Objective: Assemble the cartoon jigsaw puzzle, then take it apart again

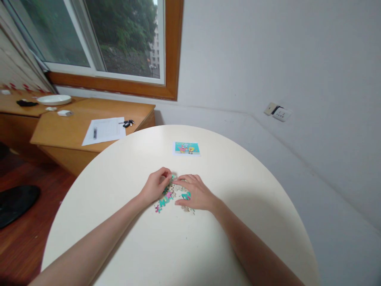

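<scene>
Jigsaw puzzle pieces (170, 195) lie in a loose heap on the white round table (137, 254), some showing teal and pink print, others their pale backs. At the heap's left edge, my left hand (155, 185) is closed with thumb and fingertips pinched on a small teal puzzle piece (173, 177). My right hand (195, 192) rests over the heap's right side, thumb and fingers spread apart, and covers part of the pieces. Behind both hands lies a picture card (187, 148) with cartoon figures on a teal background.
To the left, a lower wooden desk (119, 107) holds a paper sheet (105, 130), keys (128, 123) and a white plate (54, 99). A black seat (18, 204) stands at far left. The wall with a socket (282, 114) rises behind the table.
</scene>
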`<state>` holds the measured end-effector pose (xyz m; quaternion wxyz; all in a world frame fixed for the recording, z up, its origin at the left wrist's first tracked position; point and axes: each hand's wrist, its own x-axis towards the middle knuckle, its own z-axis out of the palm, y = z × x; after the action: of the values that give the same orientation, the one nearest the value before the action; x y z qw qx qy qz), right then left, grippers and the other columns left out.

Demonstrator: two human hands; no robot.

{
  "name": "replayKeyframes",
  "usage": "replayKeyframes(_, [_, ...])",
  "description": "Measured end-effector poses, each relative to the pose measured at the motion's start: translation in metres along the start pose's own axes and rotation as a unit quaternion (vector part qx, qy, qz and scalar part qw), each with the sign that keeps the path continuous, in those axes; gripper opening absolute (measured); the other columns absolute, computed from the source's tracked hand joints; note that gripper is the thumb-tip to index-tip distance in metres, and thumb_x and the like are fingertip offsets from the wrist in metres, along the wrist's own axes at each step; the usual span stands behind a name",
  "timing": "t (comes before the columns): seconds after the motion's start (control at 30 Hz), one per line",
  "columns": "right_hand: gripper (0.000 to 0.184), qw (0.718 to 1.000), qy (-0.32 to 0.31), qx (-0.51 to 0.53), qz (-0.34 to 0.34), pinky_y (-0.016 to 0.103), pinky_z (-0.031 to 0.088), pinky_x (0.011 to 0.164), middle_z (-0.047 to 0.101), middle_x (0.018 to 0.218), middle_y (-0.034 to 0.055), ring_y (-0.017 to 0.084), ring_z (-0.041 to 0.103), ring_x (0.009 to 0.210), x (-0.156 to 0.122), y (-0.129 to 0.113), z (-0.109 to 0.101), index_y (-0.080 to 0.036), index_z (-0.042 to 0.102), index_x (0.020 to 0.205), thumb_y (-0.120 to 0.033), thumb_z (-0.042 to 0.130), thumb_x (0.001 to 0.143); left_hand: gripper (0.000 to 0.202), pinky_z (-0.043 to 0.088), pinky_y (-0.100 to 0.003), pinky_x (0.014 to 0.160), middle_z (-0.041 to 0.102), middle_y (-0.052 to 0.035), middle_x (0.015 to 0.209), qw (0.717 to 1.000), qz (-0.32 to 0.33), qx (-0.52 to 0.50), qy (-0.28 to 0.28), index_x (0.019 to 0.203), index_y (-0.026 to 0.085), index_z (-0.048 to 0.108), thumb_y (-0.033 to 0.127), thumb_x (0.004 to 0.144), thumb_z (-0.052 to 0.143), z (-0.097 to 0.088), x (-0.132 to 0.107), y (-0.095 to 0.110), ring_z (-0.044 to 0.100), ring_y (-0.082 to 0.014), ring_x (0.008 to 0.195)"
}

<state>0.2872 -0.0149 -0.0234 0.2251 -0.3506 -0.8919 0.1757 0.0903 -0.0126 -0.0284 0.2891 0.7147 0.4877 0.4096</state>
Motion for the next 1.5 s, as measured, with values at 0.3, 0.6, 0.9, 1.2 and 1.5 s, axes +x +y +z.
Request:
replayKeyframes(0.3, [0.019, 0.998, 0.059, -0.001, 0.032, 0.036, 0.041, 0.084, 0.065, 0.095, 0.0053, 0.019, 0.056, 0.093, 0.002, 0.01, 0.012, -0.023, 0.065, 0.098, -0.017, 0.056, 0.082, 0.015, 0.045, -0.026, 0.063, 0.062, -0.002, 0.071, 1.0, -0.005, 0.002, -0.006, 0.081, 0.016, 0.057, 0.026, 0.081, 0.046, 0.003, 0.002, -0.007, 0.056, -0.0133, 0.065])
replayKeyframes(0.6, [0.024, 0.979, 0.134, 0.115, 0.104, 0.03, 0.047, 0.078, 0.065, 0.088, 0.0038, 0.016, 0.06, 0.084, 0.005, 0.011, 0.008, -0.021, 0.066, 0.093, -0.014, 0.047, 0.082, 0.016, 0.048, -0.03, 0.07, 0.063, -0.0051, 0.08, 0.998, 0.008, 0.061, -0.008, 0.081, 0.016, 0.06, 0.018, 0.079, 0.044, 0.002, 0.003, -0.008, 0.058, -0.0158, 0.073])
replayKeyframes(0.9, [0.037, 0.972, 0.162, 0.136, 0.098, 0.034, 0.042, 0.096, 0.063, 0.108, 0.0061, 0.016, 0.056, 0.105, 0.005, 0.019, 0.012, -0.021, 0.065, 0.104, -0.011, 0.036, 0.082, 0.046, 0.024, -0.056, 0.106, 0.047, -0.0202, 0.131, 0.965, 0.096, 0.226, -0.095, 0.125, 0.012, 0.047, 0.04, 0.09, 0.039, 0.013, -0.016, 0.005, 0.04, -0.0309, 0.125])
replayKeyframes(1.2, [0.037, 0.962, 0.149, 0.193, 0.125, 0.036, 0.041, 0.098, 0.062, 0.115, 0.0068, 0.016, 0.054, 0.109, 0.006, 0.016, 0.01, -0.02, 0.062, 0.11, -0.014, 0.038, 0.082, 0.056, 0.016, -0.05, 0.111, 0.039, -0.0169, 0.141, 0.939, 0.157, 0.115, -0.283, 0.138, 0.016, 0.032, 0.044, 0.09, 0.038, 0.012, -0.024, 0.036, 0.03, -0.0279, 0.134])
replayKeyframes(1.5, [0.033, 0.973, 0.018, 0.198, 0.121, 0.034, 0.044, 0.092, 0.067, 0.106, 0.0023, 0.018, 0.06, 0.099, 0.003, -0.005, 0.007, -0.023, 0.065, 0.108, -0.022, 0.042, 0.085, 0.036, 0.044, -0.034, 0.086, 0.06, -0.0092, 0.092, 0.993, 0.1, -0.064, -0.009, 0.084, 0.016, 0.06, 0.043, 0.09, 0.037, 0.003, -0.014, 0.034, 0.056, -0.0198, 0.091])
